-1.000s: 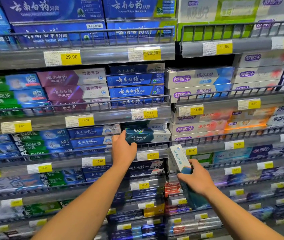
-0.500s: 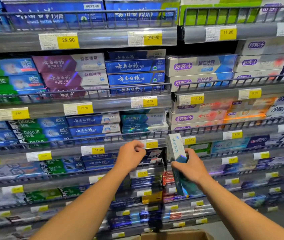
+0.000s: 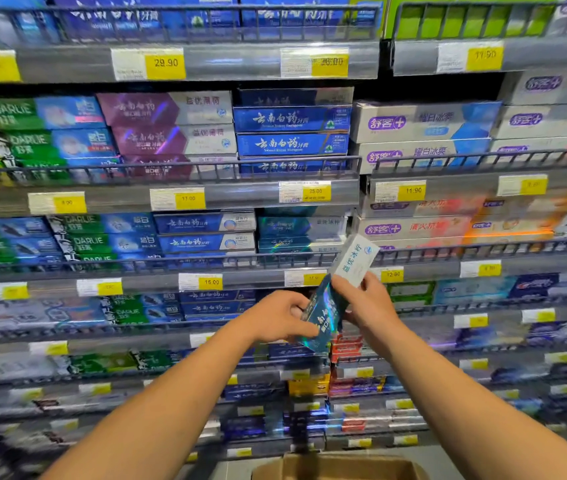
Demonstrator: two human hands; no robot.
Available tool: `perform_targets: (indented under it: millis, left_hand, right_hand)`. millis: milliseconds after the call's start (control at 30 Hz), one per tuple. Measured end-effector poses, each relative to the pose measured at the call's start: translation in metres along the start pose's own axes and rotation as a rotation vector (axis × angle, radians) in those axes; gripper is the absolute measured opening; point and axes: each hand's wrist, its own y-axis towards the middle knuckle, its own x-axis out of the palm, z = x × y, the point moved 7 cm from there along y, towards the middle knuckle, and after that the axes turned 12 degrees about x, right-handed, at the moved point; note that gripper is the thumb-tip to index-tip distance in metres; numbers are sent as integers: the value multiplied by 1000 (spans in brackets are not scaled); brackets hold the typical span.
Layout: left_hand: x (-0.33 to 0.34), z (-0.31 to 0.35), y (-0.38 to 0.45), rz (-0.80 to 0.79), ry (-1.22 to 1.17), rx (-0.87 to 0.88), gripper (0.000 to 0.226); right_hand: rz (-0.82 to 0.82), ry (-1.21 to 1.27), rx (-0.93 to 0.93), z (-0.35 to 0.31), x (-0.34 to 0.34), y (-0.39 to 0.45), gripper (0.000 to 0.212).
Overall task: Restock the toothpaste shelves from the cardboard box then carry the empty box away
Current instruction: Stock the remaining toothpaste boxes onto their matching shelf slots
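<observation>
1. Both hands meet at the centre of the frame on the same stock. The right hand (image 3: 366, 306) has its grip closed round a toothpaste carton (image 3: 354, 259) whose white end tilts up and to the right.
2. The left hand (image 3: 276, 320) has its grip curled onto the teal lower part (image 3: 321, 315) of what is held. Whether that is the same carton or a second one pressed against it, I cannot tell.
3. The held stock hangs in front of the shelf rail (image 3: 302, 258), clear of it, just below the teal stack (image 3: 301, 230) of matching cartons right of centre.
4. Judging by that match, the stack is the likely slot, and it already holds a few rows.
5. The cardboard box (image 3: 337, 467) shows only its rim at the bottom edge of the frame; its contents are hidden, so how much stock is left cannot be read.
6. The surrounding shelves look well filled. Still to do, as I judge it: place this stock, finish whatever the box holds, then carry the box away.
</observation>
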Motion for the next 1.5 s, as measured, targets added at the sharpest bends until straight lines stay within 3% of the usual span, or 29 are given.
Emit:
perform_targets:
  millis: [67,133,333,500,633,800,900,1067,1200,1267,1367,1500]
  left_hand:
    - [-1,-1,-6,-23,-127,-40,28]
    - [-4,-2,-10,-10,-195,-56,27]
    - [-51,3,-14,448,-534,-18,42]
    - [-58,11,-15,457,-370,7,27]
    - [-59,-6,-19,487,-413,27,19]
    - [-69,-41,-36,656,-564,-6,20]
    - [-71,-44,-36,657,-565,-8,22]
    - [-72,-10,-17,538,-312,70,26]
    - [-74,30,0,437,-85,176,29]
    - [-82,36,0,491,-93,196,33]
    - [-92,24,-8,559,-202,132,37]
    - [-83,-9,-18,416,-148,-32,23]
  right_hand:
    - [-60,-9,-1,-6,2,-1,28]
    - [-94,-78,-41,-14,3,-1,24]
    - [-165,-439,-88,-29,6,-6,35]
    - [-315,-698,-58,-29,17,-6,31]
    - [-303,-648,-40,-27,7,-4,40]
    - [-256,-493,53,-7,-29,7,13]
    - [-256,-538,36,-3,-24,9,16]
    - [-310,-689,-54,-19,20,6,39]
    - [-322,-702,-202,-36,45,5,21]
    - [-259,-604,-225,-39,44,8,18]
    - [-152,-172,-112,-33,29,12,7]
    - [-106,414,89,-21,12,18,13]
